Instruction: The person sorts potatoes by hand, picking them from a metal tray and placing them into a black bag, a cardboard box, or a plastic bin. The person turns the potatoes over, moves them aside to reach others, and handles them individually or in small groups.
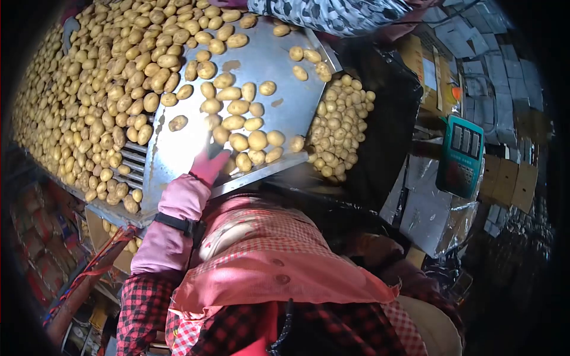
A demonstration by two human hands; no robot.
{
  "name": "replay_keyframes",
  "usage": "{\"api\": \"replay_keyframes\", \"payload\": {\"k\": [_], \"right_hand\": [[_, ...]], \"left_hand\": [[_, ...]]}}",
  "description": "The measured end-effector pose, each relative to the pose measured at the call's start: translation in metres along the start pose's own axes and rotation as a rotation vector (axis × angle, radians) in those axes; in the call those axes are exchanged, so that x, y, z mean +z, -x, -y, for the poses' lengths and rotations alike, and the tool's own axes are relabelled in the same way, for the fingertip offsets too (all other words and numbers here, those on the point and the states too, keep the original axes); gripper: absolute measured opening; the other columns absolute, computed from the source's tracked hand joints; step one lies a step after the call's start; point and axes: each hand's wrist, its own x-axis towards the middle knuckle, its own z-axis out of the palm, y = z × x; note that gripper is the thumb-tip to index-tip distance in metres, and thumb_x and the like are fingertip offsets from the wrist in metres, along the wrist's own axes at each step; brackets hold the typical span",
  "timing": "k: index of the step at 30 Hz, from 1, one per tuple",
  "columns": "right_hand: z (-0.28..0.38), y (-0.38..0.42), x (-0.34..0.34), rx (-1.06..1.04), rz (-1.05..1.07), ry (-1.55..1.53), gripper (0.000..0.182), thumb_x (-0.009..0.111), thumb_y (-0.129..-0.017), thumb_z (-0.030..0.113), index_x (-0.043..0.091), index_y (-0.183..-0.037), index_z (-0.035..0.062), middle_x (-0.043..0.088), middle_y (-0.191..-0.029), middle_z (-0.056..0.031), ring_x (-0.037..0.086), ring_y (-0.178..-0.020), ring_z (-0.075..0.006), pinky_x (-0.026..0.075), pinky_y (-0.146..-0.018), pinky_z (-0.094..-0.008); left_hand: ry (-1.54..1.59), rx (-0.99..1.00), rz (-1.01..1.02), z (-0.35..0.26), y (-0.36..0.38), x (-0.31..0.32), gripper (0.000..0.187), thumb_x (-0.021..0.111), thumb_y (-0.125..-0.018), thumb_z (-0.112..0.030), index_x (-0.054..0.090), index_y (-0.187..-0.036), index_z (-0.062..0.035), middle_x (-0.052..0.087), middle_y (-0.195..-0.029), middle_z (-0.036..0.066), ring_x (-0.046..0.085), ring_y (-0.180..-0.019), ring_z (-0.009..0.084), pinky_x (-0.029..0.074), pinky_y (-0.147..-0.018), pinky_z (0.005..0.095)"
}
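Note:
My left hand (209, 164), in a pink glove with dark fingers, reaches onto a sloping metal chute (172, 142). Its fingers are stretched out against the nearest of several loose potatoes (238, 141), partly washed out by glare. The chute narrows toward a heap of smaller potatoes (338, 124), gathered at its right end over black sheeting. My right arm's sleeve (409, 276) runs into deep shadow at the lower right. The right hand there is too dark to make out.
A large bed of potatoes (89, 107) fills the left, with metal bars (134, 159) at its edge. A co-worker's patterned sleeve (332, 15) crosses the top; another gloved hand (70, 26) is upper left. A green scale (461, 155) and cartons (433, 207) stand right.

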Motion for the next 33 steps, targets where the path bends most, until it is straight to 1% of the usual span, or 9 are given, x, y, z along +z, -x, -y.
{"api": "replay_keyframes", "payload": {"k": [8, 11, 14, 16, 21, 25, 29, 31, 33], "right_hand": [[0.016, -0.050, 0.007, -0.265, 0.180, 0.728, 0.045, 0.069, -0.082, 0.026, 0.061, -0.121, 0.0051, 0.066, -0.111, -0.0133, 0.066, -0.097, -0.0262, 0.051, -0.085, -0.0379], [0.061, -0.047, -0.016, -0.034, 0.125, 0.620, 0.048, 0.069, -0.084, 0.025, 0.058, -0.126, 0.0068, 0.066, -0.113, -0.0110, 0.065, -0.099, -0.0226, 0.051, -0.087, -0.0370], [0.089, -0.032, -0.053, 0.074, -0.143, -0.110, 0.051, 0.067, -0.088, 0.018, 0.052, -0.135, 0.0077, 0.066, -0.117, -0.0089, 0.062, -0.106, -0.0190, 0.049, -0.091, -0.0328], [0.058, -0.033, -0.075, -0.228, -0.501, -0.130, 0.051, 0.063, -0.091, 0.012, 0.048, -0.139, 0.0080, 0.063, -0.121, -0.0086, 0.060, -0.108, -0.0165, 0.048, -0.091, -0.0298], [-0.005, -0.041, -0.130, 0.121, -1.049, 0.791, 0.054, 0.070, -0.081, 0.018, 0.053, -0.131, 0.0075, 0.055, -0.126, -0.0153, 0.055, -0.117, -0.0282, 0.045, -0.098, -0.0377], [0.001, -0.088, -0.151, -0.119, -1.015, 1.206, 0.049, 0.070, -0.067, 0.017, 0.058, -0.114, 0.0113, 0.053, -0.122, -0.0146, 0.049, -0.118, -0.0339, 0.041, -0.099, -0.0453], [-0.017, -0.166, -0.151, -0.513, -0.611, 1.429, 0.029, 0.058, -0.079, 0.024, 0.065, -0.107, 0.0193, 0.058, -0.123, -0.0071, 0.047, -0.125, -0.0278, 0.031, -0.109, -0.0450], [-0.021, -0.210, -0.145, -0.269, -0.290, 1.436, 0.031, 0.058, -0.081, 0.030, 0.066, -0.108, 0.0174, 0.059, -0.125, -0.0074, 0.047, -0.127, -0.0271, 0.028, -0.110, -0.0460], [-0.071, -0.261, -0.127, -0.248, -0.439, 1.023, 0.037, 0.055, -0.086, 0.041, 0.065, -0.114, 0.0183, 0.060, -0.125, -0.0056, 0.047, -0.127, -0.0261, 0.025, -0.111, -0.0491]], "left_hand": [[-0.057, 0.283, -0.230, 0.010, 0.012, -0.049, 0.063, 0.058, -0.093, -0.012, 0.030, -0.149, -0.0058, 0.047, -0.139, 0.015, 0.048, -0.124, 0.0213, 0.038, -0.104, 0.0317], [-0.153, 0.352, -0.480, 0.065, 0.029, -0.093, 0.065, 0.064, -0.088, -0.016, 0.036, -0.144, 0.0007, 0.048, -0.138, 0.021, 0.048, -0.126, 0.0286, 0.038, -0.105, 0.0386], [-0.819, 0.340, -0.686, 0.112, 0.071, -0.117, 0.070, 0.067, -0.082, -0.022, 0.037, -0.142, 0.0010, 0.043, -0.140, 0.027, 0.040, -0.131, 0.0400, 0.032, -0.110, 0.0452], [-1.048, 0.233, -0.627, 0.126, 0.082, -0.116, 0.072, 0.066, -0.081, -0.026, 0.038, -0.142, -0.0011, 0.039, -0.143, 0.026, 0.035, -0.133, 0.0438, 0.028, -0.111, 0.0485], [-1.107, 0.267, -0.610, 0.126, 0.082, -0.114, 0.072, 0.065, -0.082, -0.028, 0.037, -0.144, -0.0047, 0.038, -0.145, 0.024, 0.034, -0.133, 0.0433, 0.027, -0.112, 0.0490], [-1.114, 0.212, -0.614, 0.126, 0.082, -0.111, 0.074, 0.066, -0.081, -0.028, 0.035, -0.146, -0.0062, 0.037, -0.146, 0.023, 0.034, -0.134, 0.0426, 0.027, -0.112, 0.0483], [-1.148, 0.188, -0.606, 0.131, 0.080, -0.115, 0.077, 0.066, -0.079, -0.027, 0.034, -0.147, -0.0075, 0.036, -0.146, 0.024, 0.034, -0.134, 0.0416, 0.027, -0.112, 0.0475], [-1.151, 0.193, -0.611, 0.128, 0.081, -0.112, 0.075, 0.065, -0.080, -0.025, 0.034, -0.147, -0.0081, 0.037, -0.146, 0.023, 0.035, -0.134, 0.0418, 0.028, -0.112, 0.0478], [-1.142, 0.198, -0.604, 0.127, 0.082, -0.113, 0.073, 0.063, -0.081, -0.025, 0.035, -0.147, -0.0081, 0.037, -0.146, 0.023, 0.035, -0.134, 0.0419, 0.027, -0.112, 0.0479]]}}
